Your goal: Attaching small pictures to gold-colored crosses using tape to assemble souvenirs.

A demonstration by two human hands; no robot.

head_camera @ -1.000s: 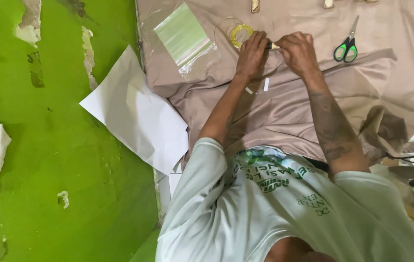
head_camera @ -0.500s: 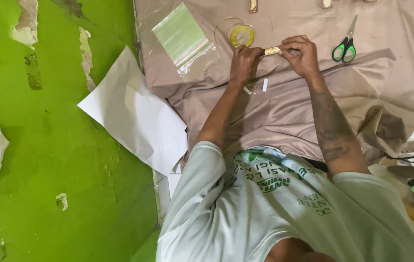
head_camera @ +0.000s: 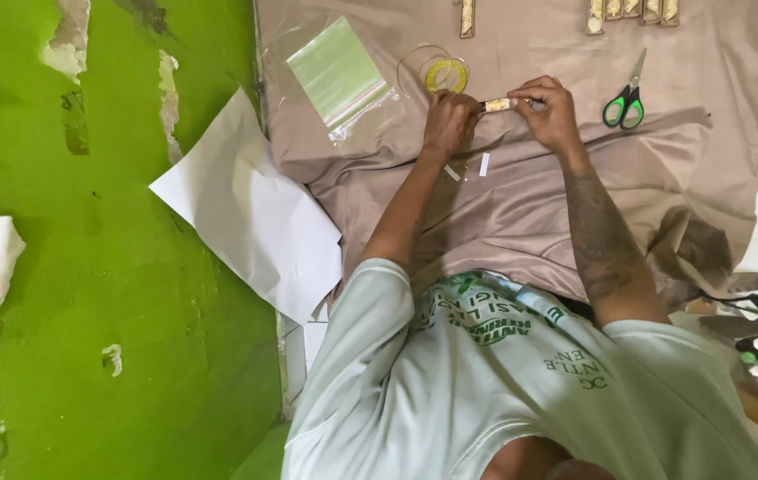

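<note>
Nearest the camera there's the person's pale green shirt, both arms stretched forward over a beige cloth spread on the floor; a white paper sheet pokes out from under the cloth's left edge, lying on the green floor.

Further out, the left hand and right hand meet over the cloth; both pinch a small pale roll between them, left fingers closed on one end, right fingers closed on the other, held just above the fabric; two tiny white scraps lie on the cloth just below the hands.

Looks like they're mid-way through rolling or wrapping that little piece; the next bit probably needs steady fingertips so it doesn't come loose.

Beyond the hands: yellow tape ring, clear plastic bag, green-handled scissors to the right; a row of similar small pieces at the far edge.
</note>
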